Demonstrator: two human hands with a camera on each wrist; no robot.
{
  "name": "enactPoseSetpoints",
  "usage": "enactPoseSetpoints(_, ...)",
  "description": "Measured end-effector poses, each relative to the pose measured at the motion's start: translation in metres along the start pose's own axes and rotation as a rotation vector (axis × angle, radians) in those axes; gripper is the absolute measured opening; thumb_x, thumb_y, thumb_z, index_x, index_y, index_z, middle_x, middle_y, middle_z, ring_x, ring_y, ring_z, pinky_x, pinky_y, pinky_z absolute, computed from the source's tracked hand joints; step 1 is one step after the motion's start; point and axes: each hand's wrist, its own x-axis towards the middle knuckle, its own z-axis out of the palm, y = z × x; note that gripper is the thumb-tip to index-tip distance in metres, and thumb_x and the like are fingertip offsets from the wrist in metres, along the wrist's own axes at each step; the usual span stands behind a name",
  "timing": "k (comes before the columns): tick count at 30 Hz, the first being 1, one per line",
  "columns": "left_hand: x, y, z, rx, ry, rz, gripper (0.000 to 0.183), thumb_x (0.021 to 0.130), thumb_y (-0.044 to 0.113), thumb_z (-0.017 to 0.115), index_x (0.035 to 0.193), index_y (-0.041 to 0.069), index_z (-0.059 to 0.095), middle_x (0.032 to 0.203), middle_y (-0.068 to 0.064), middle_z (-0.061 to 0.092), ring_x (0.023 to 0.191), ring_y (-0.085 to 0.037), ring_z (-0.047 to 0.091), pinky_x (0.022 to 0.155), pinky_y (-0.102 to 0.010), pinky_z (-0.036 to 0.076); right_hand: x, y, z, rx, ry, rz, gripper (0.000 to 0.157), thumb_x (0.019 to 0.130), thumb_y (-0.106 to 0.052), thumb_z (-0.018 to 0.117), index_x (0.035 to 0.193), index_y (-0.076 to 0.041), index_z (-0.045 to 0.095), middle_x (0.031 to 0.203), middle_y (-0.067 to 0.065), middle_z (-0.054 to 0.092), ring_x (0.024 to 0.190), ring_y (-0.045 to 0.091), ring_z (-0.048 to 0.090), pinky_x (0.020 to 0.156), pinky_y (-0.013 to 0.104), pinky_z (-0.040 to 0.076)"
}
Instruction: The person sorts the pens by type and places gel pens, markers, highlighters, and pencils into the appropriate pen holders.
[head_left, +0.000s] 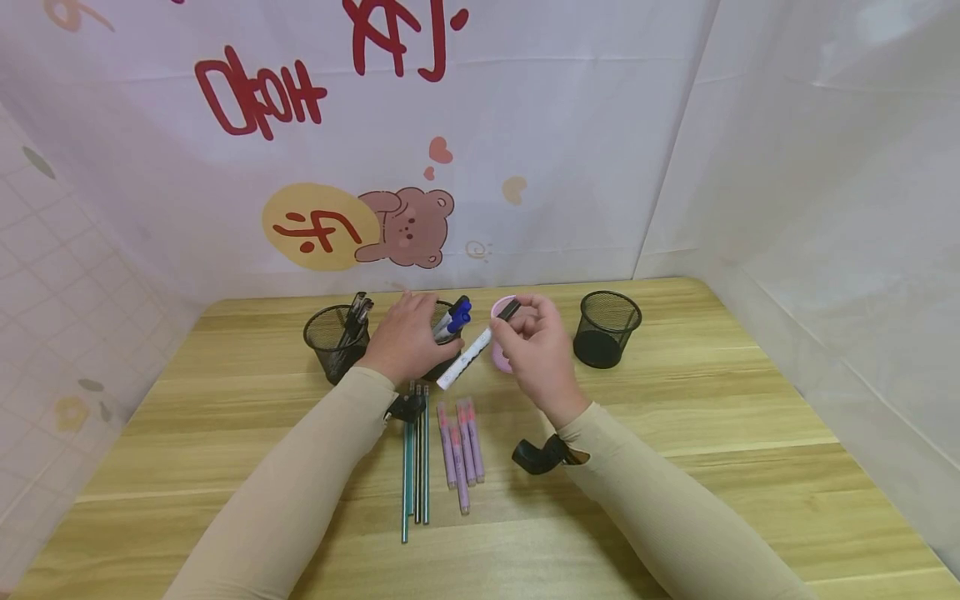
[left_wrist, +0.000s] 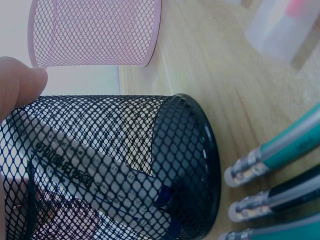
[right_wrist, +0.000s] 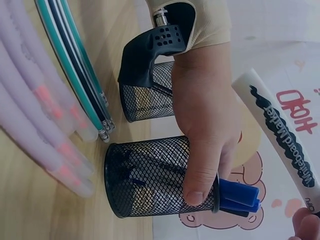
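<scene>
My left hand (head_left: pixel 405 340) grips the rim and side of a black mesh pen cup (right_wrist: pixel 150 175), its thumb along the near side. Inside that cup stand whiteboard markers, with blue caps (right_wrist: pixel 240 195) sticking out over the rim; a dark cap shows beside them in the head view. My right hand (head_left: pixel 546 360) pinches a white whiteboard marker (head_left: pixel 467 360) near its black cap (head_left: pixel 509 310). The marker slants down to the left, its white end beside the cup. Partly hidden behind the right hand is a pink mesh cup (left_wrist: pixel 95 32).
On the left stands another black mesh cup (head_left: pixel 324 332) holding black pens (head_left: pixel 356 321). A third black mesh cup (head_left: pixel 609 327) is at the right. Striped pencils (head_left: pixel 417 467) and several purple pens (head_left: pixel 461 454) lie in front of the cups. A printed curtain (head_left: pixel 525 150) hangs behind the table.
</scene>
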Motion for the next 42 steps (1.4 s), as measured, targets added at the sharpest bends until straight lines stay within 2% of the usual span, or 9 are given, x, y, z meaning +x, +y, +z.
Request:
enactPoseSetpoints(9,0.0011,-0.0008,0.0010,-0.002,0.013,0.011,0.090,0.093,0.056,0.072,0.158,0.004,0.040,0.164,-0.016,0.044,0.160,-0.041,0.026,0.134,-0.052,0.019,0.0035,-0.0027,-0.0025,0.053,0.113,-0.040,0.039,0.096,-0.005,0.073,0.129,0.000,0.052,0.073,-0.004,0.066,0.060,0.006,0.057,0.058,0.019,0.048)
enactPoseSetpoints(12,0.0013,-0.0016,0.0007,-0.001,0.017,0.021,0.090,0.092,0.052,0.074,0.159,0.003,0.039,0.164,-0.016,0.044,0.160,-0.042,0.027,0.134,-0.051,0.018,0.0047,-0.0014,-0.0026,0.067,0.145,-0.047,0.039,0.096,-0.005,0.073,0.128,-0.001,0.051,0.075,0.005,0.069,0.058,0.005,0.057,0.058,0.019,0.049)
enactPoseSetpoints(16,0.0018,-0.0024,0.0009,0.011,0.020,0.035,0.092,0.088,0.047,0.078,0.158,0.002,0.039,0.162,-0.017,0.046,0.159,-0.041,0.028,0.134,-0.051,0.019,0.0060,0.0009,-0.0029,0.088,0.170,-0.048,0.039,0.096,-0.005,0.072,0.128,0.000,0.051,0.076,0.009,0.070,0.056,0.005,0.057,0.057,0.019,0.050)
enactPoseSetpoints(20,0.0023,-0.0022,0.0006,0.008,0.005,0.024,0.094,0.085,0.044,0.080,0.158,0.002,0.039,0.164,-0.017,0.044,0.160,-0.042,0.026,0.134,-0.052,0.018,0.0062,0.0005,-0.0031,0.107,0.184,-0.034,0.040,0.096,-0.005,0.072,0.129,0.000,0.050,0.074,0.002,0.069,0.056,0.005,0.057,0.056,0.019,0.049)
enactPoseSetpoints(24,0.0010,-0.0013,-0.0001,-0.002,-0.006,0.008,0.095,0.086,0.047,0.080,0.159,0.004,0.038,0.165,-0.016,0.042,0.160,-0.045,0.023,0.133,-0.054,0.018,0.0054,-0.0008,-0.0035,0.103,0.197,-0.031,0.044,0.097,-0.006,0.072,0.132,0.003,0.048,0.073,-0.006,0.067,0.056,0.005,0.057,0.057,0.019,0.051)
enactPoseSetpoints(28,-0.0003,0.0001,-0.0008,-0.001,0.003,0.009,0.095,0.087,0.054,0.077,0.159,0.005,0.039,0.165,-0.015,0.042,0.160,-0.044,0.024,0.133,-0.053,0.020,0.0050,-0.0013,-0.0041,0.083,0.210,-0.038,0.044,0.098,-0.007,0.070,0.134,0.003,0.047,0.074,-0.007,0.068,0.057,0.005,0.057,0.058,0.018,0.052)
enactPoseSetpoints(33,-0.0015,0.0007,-0.0007,-0.002,0.017,0.012,0.093,0.089,0.058,0.073,0.158,0.005,0.041,0.162,-0.014,0.046,0.159,-0.043,0.026,0.133,-0.053,0.022,0.0064,-0.0005,-0.0043,0.071,0.227,-0.035,0.046,0.099,-0.010,0.070,0.136,0.005,0.046,0.077,-0.005,0.069,0.057,0.005,0.058,0.060,0.019,0.054)
enactPoseSetpoints(39,-0.0010,0.0000,0.0005,-0.005,0.026,0.015,0.092,0.090,0.060,0.070,0.157,0.005,0.042,0.162,-0.015,0.046,0.159,-0.043,0.027,0.132,-0.053,0.022,0.0073,0.0013,-0.0038,0.087,0.254,-0.014,0.044,0.099,-0.011,0.069,0.135,0.001,0.047,0.079,-0.003,0.070,0.057,0.007,0.058,0.058,0.020,0.054)
enactPoseSetpoints(42,-0.0004,-0.0002,0.0008,-0.005,0.025,0.013,0.093,0.090,0.061,0.070,0.158,0.005,0.041,0.162,-0.014,0.045,0.160,-0.043,0.026,0.133,-0.052,0.022,0.0080,0.0021,-0.0037,0.103,0.269,-0.004,0.046,0.099,-0.012,0.069,0.136,0.003,0.046,0.081,0.002,0.071,0.057,0.008,0.058,0.056,0.020,0.053)
